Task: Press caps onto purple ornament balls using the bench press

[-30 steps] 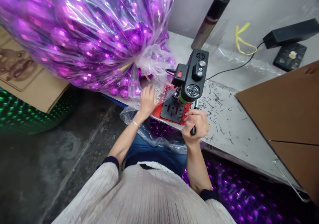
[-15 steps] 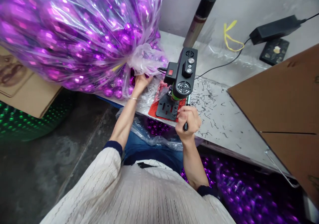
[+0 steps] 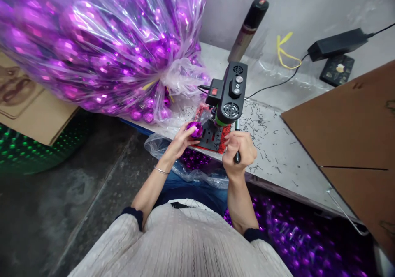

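Observation:
My left hand [image 3: 182,139] is closed on a shiny purple bauble [image 3: 195,130], with its thumb on top. The bauble is held close to the left side of a small black bench machine [image 3: 231,94] with a red switch and round knobs. Under the machine is a slotted black base plate [image 3: 210,135] lying on a red mat [image 3: 224,142]. My right hand [image 3: 239,150] is wrapped round the black-tipped lever handle [image 3: 237,158] at the machine's right side. The spot under the machine head is partly hidden.
A big clear bag of purple baubles [image 3: 123,51] fills the left of the table [image 3: 277,153]. Small dark wire bits lie scattered to the right. Behind are a dark-capped bottle [image 3: 249,26], a yellow tie [image 3: 285,51] and a power adapter [image 3: 339,45]. A cardboard box [image 3: 345,137] stands at right.
My left hand has moved from beside the bag's knot toward me and right, to the machine, now with a purple bauble visible in it. My right hand stays on the lever.

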